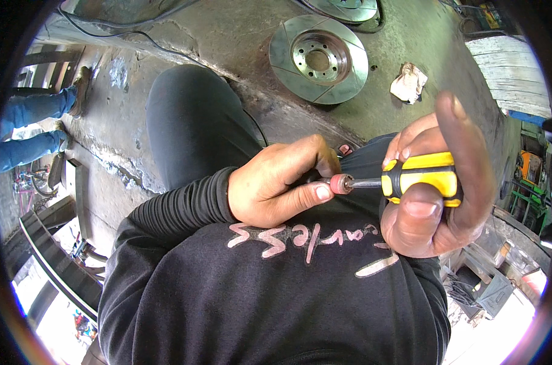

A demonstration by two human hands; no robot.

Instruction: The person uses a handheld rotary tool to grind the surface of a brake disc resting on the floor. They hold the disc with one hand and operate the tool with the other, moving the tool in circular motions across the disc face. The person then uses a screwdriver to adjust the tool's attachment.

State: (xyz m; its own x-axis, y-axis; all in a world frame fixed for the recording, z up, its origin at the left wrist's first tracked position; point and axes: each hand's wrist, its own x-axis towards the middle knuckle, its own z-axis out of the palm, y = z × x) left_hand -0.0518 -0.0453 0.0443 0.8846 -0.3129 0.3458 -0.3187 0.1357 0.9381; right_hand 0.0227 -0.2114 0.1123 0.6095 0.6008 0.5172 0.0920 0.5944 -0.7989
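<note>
My left hand (pixel 282 182) pinches a small part with a reddish round end (pixel 340 184) between thumb and bent index finger. The rest of that part is hidden in my fist. A stubby screwdriver (pixel 419 176) with a yellow and black handle lies in my right hand (pixel 452 201). My thumb and fingers hold its handle, and one finger points up past the grip. Its short metal shaft runs left, level, and meets the open face of the reddish end. Whether the tip sits inside or only touches cannot be made out.
Beyond my knees a slotted brake disc (pixel 317 58) lies on the concrete floor, a second disc (pixel 343 7) behind it. A crumpled cloth or paper (pixel 408 83) is to its right. Cables (pixel 130 33) trail at far left. A person in jeans (pixel 35 112) stands left.
</note>
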